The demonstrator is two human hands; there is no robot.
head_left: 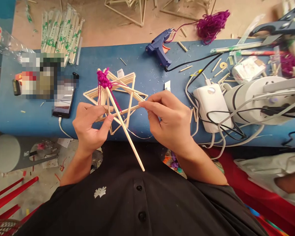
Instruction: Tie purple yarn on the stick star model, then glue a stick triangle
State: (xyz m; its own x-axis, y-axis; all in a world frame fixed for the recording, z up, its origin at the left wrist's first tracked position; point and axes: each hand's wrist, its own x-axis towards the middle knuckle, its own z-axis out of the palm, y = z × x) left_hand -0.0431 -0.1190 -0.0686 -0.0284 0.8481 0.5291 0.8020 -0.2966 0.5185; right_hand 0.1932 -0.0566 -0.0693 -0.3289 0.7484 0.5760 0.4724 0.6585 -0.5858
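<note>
A person in a black shirt holds a star frame (118,95) made of thin wooden sticks over the near edge of a blue table (142,72). The left hand (90,126) is closed around the frame's lower left part, thumb pressed against the sticks. The right hand (170,121) pinches the frame's right side between thumb and fingertips (144,104). A long stick (124,127) runs down from the frame toward the person's lap, its lower end free. Magenta yarn (103,78) is wound around the joint at the frame's top, and a thin strand trails down across the sticks.

On the table beyond the frame lies a blue glue gun (159,49), its black cord running right. A loose bundle of magenta yarn (211,24) sits at the table's far edge, just past the glue gun. A white power adapter (210,105) with tangled cables lies to the right of the right hand, beside a white machine (255,98). A phone (64,101) lies to the left of the frame, near the left hand. Packs of wrapped chopsticks (61,34) rest at the far left. Short stick offcuts are scattered across the table's surface.
</note>
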